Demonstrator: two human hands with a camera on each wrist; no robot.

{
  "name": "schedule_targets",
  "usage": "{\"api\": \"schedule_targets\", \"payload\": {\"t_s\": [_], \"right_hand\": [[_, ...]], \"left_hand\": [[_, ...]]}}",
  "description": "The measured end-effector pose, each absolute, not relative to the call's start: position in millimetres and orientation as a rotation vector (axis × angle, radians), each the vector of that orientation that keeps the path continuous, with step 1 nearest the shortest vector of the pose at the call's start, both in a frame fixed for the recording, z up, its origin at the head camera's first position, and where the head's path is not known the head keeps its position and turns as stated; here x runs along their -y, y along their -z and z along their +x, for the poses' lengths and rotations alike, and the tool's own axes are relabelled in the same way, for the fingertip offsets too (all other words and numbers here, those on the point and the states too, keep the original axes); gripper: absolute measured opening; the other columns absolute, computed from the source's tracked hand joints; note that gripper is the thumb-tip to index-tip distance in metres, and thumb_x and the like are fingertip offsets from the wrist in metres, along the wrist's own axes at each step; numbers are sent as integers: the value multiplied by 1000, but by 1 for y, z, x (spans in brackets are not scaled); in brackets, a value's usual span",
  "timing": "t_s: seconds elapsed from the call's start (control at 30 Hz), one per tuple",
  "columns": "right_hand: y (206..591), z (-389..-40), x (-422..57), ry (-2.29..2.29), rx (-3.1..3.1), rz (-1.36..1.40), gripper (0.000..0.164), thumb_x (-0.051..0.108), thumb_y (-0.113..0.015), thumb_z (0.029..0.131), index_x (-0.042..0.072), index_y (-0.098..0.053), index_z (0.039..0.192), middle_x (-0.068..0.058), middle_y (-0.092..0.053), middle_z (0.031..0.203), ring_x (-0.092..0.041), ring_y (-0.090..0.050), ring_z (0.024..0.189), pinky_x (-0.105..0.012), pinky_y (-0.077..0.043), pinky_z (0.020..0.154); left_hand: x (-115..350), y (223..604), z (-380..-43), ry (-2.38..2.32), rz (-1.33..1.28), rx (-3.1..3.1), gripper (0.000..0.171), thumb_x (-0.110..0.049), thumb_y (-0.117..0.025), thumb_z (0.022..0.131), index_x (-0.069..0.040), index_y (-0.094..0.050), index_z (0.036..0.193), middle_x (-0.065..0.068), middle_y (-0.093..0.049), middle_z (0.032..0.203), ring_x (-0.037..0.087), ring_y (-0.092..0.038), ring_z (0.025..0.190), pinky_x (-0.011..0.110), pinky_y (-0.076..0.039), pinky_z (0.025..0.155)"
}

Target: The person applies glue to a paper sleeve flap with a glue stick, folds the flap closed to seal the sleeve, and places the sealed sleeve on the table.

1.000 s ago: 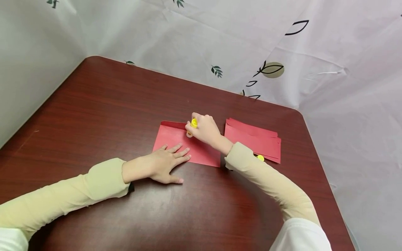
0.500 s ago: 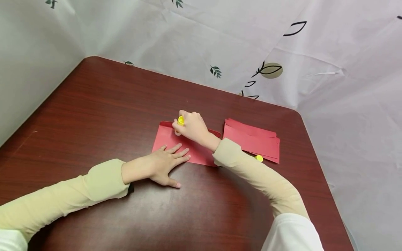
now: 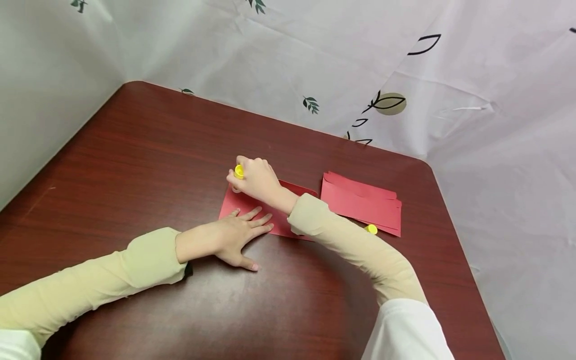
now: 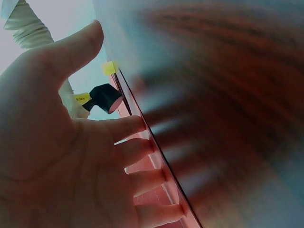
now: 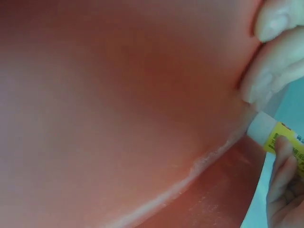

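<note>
In the head view my left hand (image 3: 236,240) rests with spread fingers on the near edge of a red envelope (image 3: 284,227). My right hand (image 3: 258,181) grips a yellow glue stick (image 3: 239,171) at the envelope's far left corner, by the flap. The right wrist view shows the glue stick's white end (image 5: 262,128) against the red paper, and a whitish streak (image 5: 166,197) runs along the crease there. Part of the envelope lies hidden beneath the right hand and forearm. Straight fingers (image 4: 133,152) press the paper's edge in the left wrist view.
A stack of red envelopes (image 3: 362,202) lies to the right on the dark wooden table (image 3: 180,135). Beside its near edge is a small yellow cap (image 3: 371,229). Pale patterned sheeting (image 3: 270,60) hangs behind the table.
My right hand has slid left along the envelope's flap with the glue stick, from about the middle to the left corner. The left hand stays almost still.
</note>
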State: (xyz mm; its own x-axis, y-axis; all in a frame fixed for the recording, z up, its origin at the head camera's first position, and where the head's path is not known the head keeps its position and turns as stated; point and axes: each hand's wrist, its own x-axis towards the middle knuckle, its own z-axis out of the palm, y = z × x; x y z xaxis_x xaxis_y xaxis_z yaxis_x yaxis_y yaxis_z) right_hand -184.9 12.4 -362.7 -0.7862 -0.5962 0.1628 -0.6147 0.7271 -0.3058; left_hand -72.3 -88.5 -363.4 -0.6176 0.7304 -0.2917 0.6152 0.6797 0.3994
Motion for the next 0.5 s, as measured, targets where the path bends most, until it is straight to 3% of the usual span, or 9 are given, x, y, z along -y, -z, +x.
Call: {"api": "schedule_targets", "payload": {"t_s": [0.5], "right_hand": [[363,-184,-9,-512,2877,1029,23,33,-59,87,12,-53,80,4,-50,53,-9,-48,45,-16,-37,44]], "left_hand": [[89,362,-71,-358,1043,-2453,92,-52,-71,80,-8,-31,150,11,-21,160,38,-13,148,66,-20,112]]}}
